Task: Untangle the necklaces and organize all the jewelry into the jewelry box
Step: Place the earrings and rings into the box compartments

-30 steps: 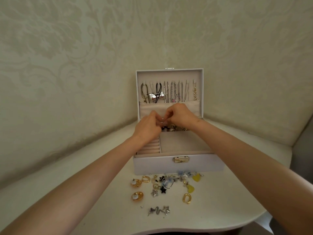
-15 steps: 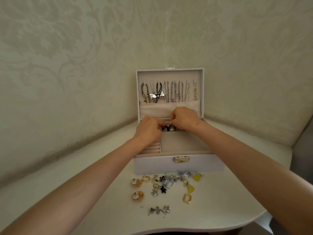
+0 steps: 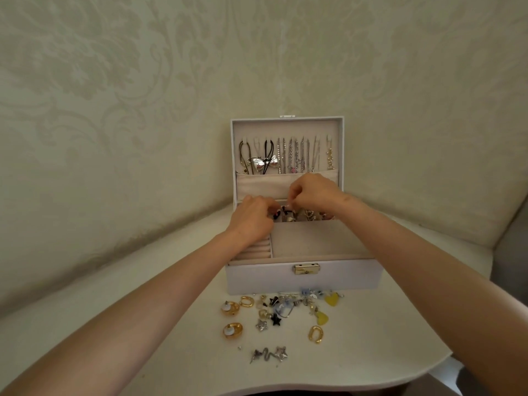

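A white jewelry box (image 3: 303,278) stands open on the table, its lid upright against the wall. Several necklaces (image 3: 288,155) hang in a row inside the lid above a beige pocket. Both hands reach into the box's back compartments, where small jewelry pieces (image 3: 311,215) lie. My left hand (image 3: 251,218) curls over the back left compartment, fingers bent onto a small dark piece. My right hand (image 3: 311,190) is pinched just above the same spot; what it pinches is too small to make out. Loose earrings (image 3: 283,310) lie scattered on the table in front of the box.
The box's large front compartment (image 3: 314,240) and ring rolls (image 3: 257,252) show beige lining. A gold clasp (image 3: 306,268) sits on the front wall. The white table's curved front edge (image 3: 371,378) runs close below the earrings. Patterned wallpaper rises behind.
My hands have moved slightly apart and lower into the back compartments; the right hand has shifted right and now pinches above the left hand.
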Demonstrator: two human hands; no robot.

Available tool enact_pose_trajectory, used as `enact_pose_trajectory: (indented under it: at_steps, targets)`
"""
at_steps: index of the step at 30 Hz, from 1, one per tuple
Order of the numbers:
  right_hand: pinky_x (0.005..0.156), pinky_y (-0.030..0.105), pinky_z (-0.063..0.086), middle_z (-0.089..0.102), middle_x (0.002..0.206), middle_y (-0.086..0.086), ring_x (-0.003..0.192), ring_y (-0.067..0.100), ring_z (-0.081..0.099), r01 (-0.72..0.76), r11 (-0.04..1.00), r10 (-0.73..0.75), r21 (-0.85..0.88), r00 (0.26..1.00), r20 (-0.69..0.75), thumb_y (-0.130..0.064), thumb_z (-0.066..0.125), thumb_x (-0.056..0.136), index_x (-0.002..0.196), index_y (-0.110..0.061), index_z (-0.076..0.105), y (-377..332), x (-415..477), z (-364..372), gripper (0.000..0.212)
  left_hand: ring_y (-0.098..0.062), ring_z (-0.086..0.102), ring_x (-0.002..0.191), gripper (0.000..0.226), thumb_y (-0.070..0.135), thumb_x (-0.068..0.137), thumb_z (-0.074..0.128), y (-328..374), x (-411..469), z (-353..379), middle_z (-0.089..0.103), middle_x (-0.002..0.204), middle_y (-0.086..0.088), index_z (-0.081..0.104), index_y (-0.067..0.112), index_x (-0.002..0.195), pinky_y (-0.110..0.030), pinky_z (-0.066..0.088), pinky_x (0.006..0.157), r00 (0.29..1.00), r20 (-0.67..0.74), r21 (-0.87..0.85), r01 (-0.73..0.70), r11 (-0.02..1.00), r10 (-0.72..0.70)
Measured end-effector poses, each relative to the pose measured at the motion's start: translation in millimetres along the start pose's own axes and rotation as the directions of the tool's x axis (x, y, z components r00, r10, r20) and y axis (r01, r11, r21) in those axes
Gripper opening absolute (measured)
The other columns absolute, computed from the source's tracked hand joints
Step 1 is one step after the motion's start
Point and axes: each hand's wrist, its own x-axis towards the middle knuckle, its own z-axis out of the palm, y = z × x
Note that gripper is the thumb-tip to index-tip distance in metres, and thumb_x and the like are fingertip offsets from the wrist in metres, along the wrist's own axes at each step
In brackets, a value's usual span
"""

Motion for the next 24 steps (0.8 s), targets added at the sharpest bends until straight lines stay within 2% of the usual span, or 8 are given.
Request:
enact_pose_trajectory:
  at_steps: [2,8,12,15,17,19,21,24]
  targets:
    - [0.063,0.023,0.043,0.061,0.071,-0.014,0.076,0.009,0.057,0.051,0.998,-0.051,-0.020,0.999,0.019,-0.015,0.066,0.081,0.069,-0.030,0.063,-1.2,-1.9,-8.3,0.020,-0.024,0.042,0.118,0.048,-0.003,0.085,0.041,-0.1,0.5,-0.3,0.062,0.123,-0.003,0.059,0.018,0.125,-0.038,0.044,0.092,1.000,-0.006,-0.015,-0.005,1.000,0.005]
    - [0.067,0.026,0.044,0.061,0.072,-0.013,0.076,0.011,0.058,0.145,0.989,-0.144,-0.007,0.987,0.075,-0.016,0.066,0.080,0.071,-0.030,0.065,-4.4,-4.9,-14.7,0.017,-0.026,0.047,0.113,0.029,0.016,0.087,0.057,-2.6,6.7,3.7,0.058,0.115,-0.007,0.064,0.020,0.115,-0.033,0.040,0.089,0.994,-0.106,-0.005,-0.031,1.000,0.031]
    - [0.077,0.034,0.048,0.067,0.079,-0.001,0.081,0.017,0.060,0.174,0.978,-0.178,0.113,0.984,0.023,-0.014,0.067,0.080,0.078,-0.017,0.071,-5.5,-5.4,-13.4,0.006,-0.009,0.056,0.083,0.033,0.015,0.081,0.070,7.9,4.6,-5.3,0.062,0.095,0.004,0.057,0.014,0.111,-0.017,0.044,0.069,0.987,-0.159,-0.285,-0.069,0.956,0.023]
    - [0.074,0.027,0.050,0.066,0.075,-0.002,0.074,0.011,0.060,0.172,0.930,-0.173,0.324,0.985,-0.027,-0.004,0.066,0.081,0.082,-0.010,0.071,-7.3,-7.5,-13.1,0.008,-0.001,0.056,0.069,0.025,0.012,0.080,0.072,11.2,5.6,-10.3,0.060,0.079,0.006,0.060,0.011,0.102,-0.009,0.045,0.060,0.975,-0.217,-0.396,-0.046,0.917,-0.045]
    - [0.066,0.020,0.053,0.067,0.080,0.000,0.072,0.010,0.062,0.131,0.858,-0.135,0.497,0.990,-0.028,0.003,0.062,0.083,0.095,-0.006,0.066,-6.4,-10.4,-13.4,0.015,-0.005,0.058,0.064,0.019,0.005,0.081,0.070,9.8,8.1,-14.3,0.061,0.075,0.001,0.061,0.010,0.098,-0.014,0.049,0.060,0.970,-0.187,-0.587,0.014,0.809,-0.153]
    - [0.067,0.020,0.056,0.069,0.088,0.004,0.074,0.014,0.067,0.071,0.766,-0.124,0.639,0.992,0.038,0.010,0.058,0.082,0.105,-0.004,0.059,-4.3,-12.3,-13.1,0.027,-0.008,0.062,0.058,0.014,-0.003,0.084,0.064,9.5,9.0,-20.1,0.063,0.076,-0.006,0.060,0.008,0.092,-0.017,0.054,0.059,0.969,-0.046,-0.821,0.102,0.561,-0.243]
    - [0.068,0.025,0.058,0.070,0.088,0.007,0.071,0.017,0.069,0.043,0.707,-0.128,0.706,0.989,0.069,0.011,0.061,0.081,0.107,-0.003,0.056,-3.8,-12.7,-10.0,0.031,-0.011,0.065,0.057,0.011,-0.006,0.084,0.062,7.6,9.7,-23.4,0.065,0.079,-0.010,0.060,0.005,0.085,-0.018,0.057,0.061,0.964,0.050,-0.913,0.151,0.379,-0.262]
    - [0.060,0.022,0.057,0.068,0.082,0.011,0.063,0.016,0.068,0.043,0.663,-0.085,0.747,0.996,0.018,0.013,0.067,0.077,0.097,-0.002,0.059,-2.9,-10.1,-4.0,0.026,-0.008,0.066,0.054,0.009,-0.003,0.085,0.063,3.8,11.0,-23.0,0.065,0.077,-0.008,0.060,0.005,0.082,-0.016,0.055,0.058,0.960,0.089,-0.921,0.181,0.344,-0.266]
